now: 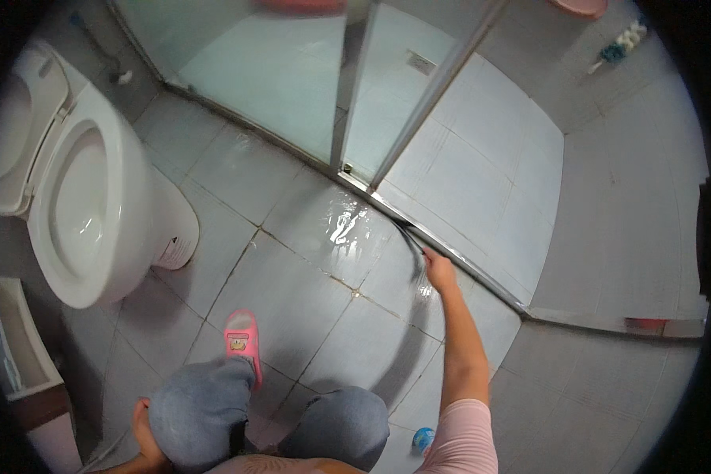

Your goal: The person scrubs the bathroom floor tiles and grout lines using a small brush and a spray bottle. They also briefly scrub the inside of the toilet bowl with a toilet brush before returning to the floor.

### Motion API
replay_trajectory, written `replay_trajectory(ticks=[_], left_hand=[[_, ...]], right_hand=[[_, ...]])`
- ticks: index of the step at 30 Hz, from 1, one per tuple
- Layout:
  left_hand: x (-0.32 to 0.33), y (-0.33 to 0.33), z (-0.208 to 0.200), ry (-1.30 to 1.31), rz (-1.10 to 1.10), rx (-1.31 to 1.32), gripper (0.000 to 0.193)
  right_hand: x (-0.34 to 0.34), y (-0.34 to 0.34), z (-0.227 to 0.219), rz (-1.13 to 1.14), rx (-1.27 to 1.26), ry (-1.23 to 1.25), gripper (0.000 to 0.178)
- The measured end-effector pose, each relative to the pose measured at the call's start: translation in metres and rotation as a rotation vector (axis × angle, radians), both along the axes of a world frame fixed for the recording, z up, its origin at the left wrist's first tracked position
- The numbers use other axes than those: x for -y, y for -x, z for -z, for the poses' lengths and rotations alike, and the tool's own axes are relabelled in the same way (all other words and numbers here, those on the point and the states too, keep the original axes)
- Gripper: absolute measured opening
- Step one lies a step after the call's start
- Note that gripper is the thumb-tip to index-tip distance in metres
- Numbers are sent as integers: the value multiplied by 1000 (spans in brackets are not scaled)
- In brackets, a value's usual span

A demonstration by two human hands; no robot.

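My right hand (441, 272) is closed around the end of a dark, thin-handled tool (410, 236). The tool's far end meets the metal sill track (450, 254) of the shower enclosure; its head is too small and dark to make out. Beside the track, wet floor tiles (347, 225) shine with water. My left hand (146, 434) rests against the outer side of my bent left knee, in grey jeans. Its fingers look loosely extended, partly hidden by the knee, and I see nothing held in them.
A white toilet (107, 205) with its lid raised stands at the left. Frosted glass shower panels (268, 79) rise at the far side, with a floor drain (421, 62) behind them. A blue-topped container (423, 439) is by my right sleeve. My foot wears a pink slipper (243, 341).
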State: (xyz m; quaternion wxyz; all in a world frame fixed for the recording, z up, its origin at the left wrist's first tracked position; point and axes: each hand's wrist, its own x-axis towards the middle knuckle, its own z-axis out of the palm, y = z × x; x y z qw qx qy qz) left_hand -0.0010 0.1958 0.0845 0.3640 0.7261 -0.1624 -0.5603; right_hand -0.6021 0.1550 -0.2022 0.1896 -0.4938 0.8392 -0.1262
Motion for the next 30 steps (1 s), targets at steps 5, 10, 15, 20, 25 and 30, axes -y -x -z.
replay_trajectory(ticks=[5, 10, 15, 20, 25, 30], left_hand=[[-5, -13, 4, 50, 79, 153, 11], [40, -10, -12, 209, 589, 546, 8], [112, 31, -42, 729, 998, 661, 11], [167, 48, -65, 991, 1338, 653, 17], [214, 39, -63, 1147, 1473, 516, 18], [255, 6, -68, 1250, 1390, 504, 21]], right_hand=[[115, -97, -8, 22, 18, -64, 29], [68, -55, 2, -13, -68, -73, 29], [41, -43, -25, 27, -39, -140, 27], [128, -94, -29, 24, 0, -125, 27], [172, -148, -16, 19, 24, -19, 23], [188, -159, -37, -159, 31, 74, 29]])
